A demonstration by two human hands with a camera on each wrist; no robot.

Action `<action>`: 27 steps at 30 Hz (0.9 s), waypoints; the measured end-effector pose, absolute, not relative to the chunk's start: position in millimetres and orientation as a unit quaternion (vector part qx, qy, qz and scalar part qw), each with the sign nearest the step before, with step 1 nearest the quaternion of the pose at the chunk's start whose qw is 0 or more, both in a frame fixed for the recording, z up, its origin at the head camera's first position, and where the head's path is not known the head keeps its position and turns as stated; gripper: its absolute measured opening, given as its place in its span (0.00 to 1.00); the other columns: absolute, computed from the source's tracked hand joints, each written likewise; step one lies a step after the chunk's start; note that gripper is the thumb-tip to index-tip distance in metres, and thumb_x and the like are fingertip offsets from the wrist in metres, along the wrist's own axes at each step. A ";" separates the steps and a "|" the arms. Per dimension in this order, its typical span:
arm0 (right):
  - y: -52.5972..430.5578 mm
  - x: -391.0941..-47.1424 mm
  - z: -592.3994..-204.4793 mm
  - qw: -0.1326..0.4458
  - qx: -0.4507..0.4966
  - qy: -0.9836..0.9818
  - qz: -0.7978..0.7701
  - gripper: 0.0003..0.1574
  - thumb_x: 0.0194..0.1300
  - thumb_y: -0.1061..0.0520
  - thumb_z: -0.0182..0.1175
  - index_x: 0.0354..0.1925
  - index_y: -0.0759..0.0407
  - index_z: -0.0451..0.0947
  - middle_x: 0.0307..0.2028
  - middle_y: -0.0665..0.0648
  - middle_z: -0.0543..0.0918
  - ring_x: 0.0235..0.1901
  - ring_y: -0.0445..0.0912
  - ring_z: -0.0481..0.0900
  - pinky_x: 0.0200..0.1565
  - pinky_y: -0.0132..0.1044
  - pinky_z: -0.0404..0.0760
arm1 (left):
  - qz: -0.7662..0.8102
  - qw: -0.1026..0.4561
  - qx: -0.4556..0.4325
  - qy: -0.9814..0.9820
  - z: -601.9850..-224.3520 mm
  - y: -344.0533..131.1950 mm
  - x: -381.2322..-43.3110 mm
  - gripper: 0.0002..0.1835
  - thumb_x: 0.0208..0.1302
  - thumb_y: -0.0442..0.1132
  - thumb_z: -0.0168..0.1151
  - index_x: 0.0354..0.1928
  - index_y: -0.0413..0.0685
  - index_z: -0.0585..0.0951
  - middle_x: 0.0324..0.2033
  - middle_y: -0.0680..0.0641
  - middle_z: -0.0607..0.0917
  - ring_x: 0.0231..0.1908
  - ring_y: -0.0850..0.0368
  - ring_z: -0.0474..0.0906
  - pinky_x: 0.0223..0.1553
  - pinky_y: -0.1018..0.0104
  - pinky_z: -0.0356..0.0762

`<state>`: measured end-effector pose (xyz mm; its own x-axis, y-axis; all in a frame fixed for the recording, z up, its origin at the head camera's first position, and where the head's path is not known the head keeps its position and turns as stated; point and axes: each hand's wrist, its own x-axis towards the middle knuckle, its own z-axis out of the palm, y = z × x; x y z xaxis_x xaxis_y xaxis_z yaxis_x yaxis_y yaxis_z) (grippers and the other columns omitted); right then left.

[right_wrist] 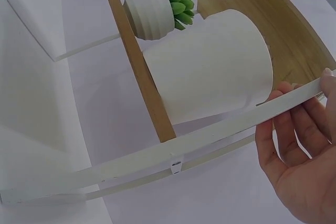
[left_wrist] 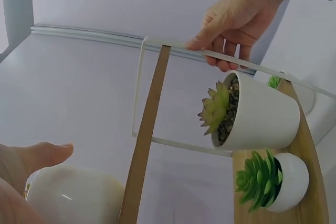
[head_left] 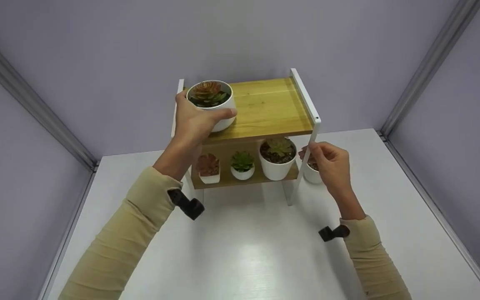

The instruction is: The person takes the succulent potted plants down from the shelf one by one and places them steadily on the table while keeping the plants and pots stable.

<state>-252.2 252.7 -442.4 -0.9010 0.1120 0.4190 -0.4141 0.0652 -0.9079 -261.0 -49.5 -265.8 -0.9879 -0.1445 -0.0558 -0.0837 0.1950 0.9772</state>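
Note:
My left hand (head_left: 192,127) grips a large white pot (head_left: 224,123) with a reddish-green succulent (head_left: 207,93), at the left end of the stand's upper wooden board (head_left: 269,106). In the left wrist view, that pot (left_wrist: 73,195) shows beside the board's edge. My right hand (head_left: 332,166) pinches the white frame post (head_left: 314,134) at the stand's front right, thumb on one side and fingers behind. On the lower board (head_left: 240,182) stand a pink succulent in a white pot (head_left: 210,179), a small green succulent (head_left: 242,160) and a larger potted succulent (head_left: 277,168).
Another white pot (head_left: 313,177) stands on the white table (head_left: 244,250), right of the stand and partly hidden by my right hand. Grey-lilac walls (head_left: 111,62) with metal corner rails (head_left: 423,71) enclose the table at the back and sides.

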 end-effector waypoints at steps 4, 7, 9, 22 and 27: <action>253.8 -253.3 -442.4 0.196 0.109 -0.702 0.676 0.19 0.80 0.58 0.58 0.42 0.75 0.86 0.32 0.47 0.92 0.35 0.42 0.91 0.42 0.33 0.90 | -0.621 0.031 0.067 -0.780 -266.3 -50.5 -264.5 0.60 0.51 0.41 0.84 0.79 0.47 0.53 0.73 0.44 0.70 0.72 0.53 0.69 0.75 0.63 0.68; 254.5 -254.1 -442.8 0.199 0.110 -0.704 0.672 0.20 0.80 0.58 0.58 0.42 0.76 0.86 0.31 0.47 0.92 0.35 0.44 0.91 0.41 0.32 0.90 | -0.619 0.027 0.056 -0.783 -265.8 -51.6 -266.1 0.60 0.51 0.43 0.84 0.79 0.46 0.54 0.73 0.44 0.70 0.72 0.53 0.68 0.75 0.62 0.67; 254.7 -254.5 -443.1 0.202 0.109 -0.708 0.668 0.20 0.79 0.58 0.59 0.42 0.76 0.86 0.31 0.47 0.92 0.35 0.44 0.92 0.41 0.33 0.90 | -0.620 0.024 0.047 -0.783 -265.5 -52.0 -267.2 0.60 0.50 0.42 0.85 0.79 0.46 0.54 0.72 0.43 0.70 0.72 0.52 0.69 0.75 0.62 0.68; 253.7 -254.6 -443.3 0.203 0.107 -0.708 0.668 0.20 0.79 0.57 0.60 0.42 0.77 0.86 0.31 0.48 0.92 0.35 0.42 0.91 0.41 0.33 0.90 | -0.613 0.024 0.053 -0.788 -265.4 -52.1 -272.1 0.60 0.52 0.38 0.83 0.80 0.47 0.52 0.73 0.43 0.70 0.73 0.51 0.69 0.75 0.61 0.68; 254.1 -253.0 -443.1 0.205 0.106 -0.708 0.668 0.21 0.79 0.57 0.59 0.42 0.77 0.85 0.31 0.49 0.92 0.35 0.43 0.91 0.42 0.34 0.90 | -0.622 0.026 0.041 -0.782 -265.8 -51.2 -272.5 0.56 0.51 0.36 0.83 0.78 0.46 0.56 0.71 0.43 0.72 0.71 0.51 0.70 0.73 0.62 0.70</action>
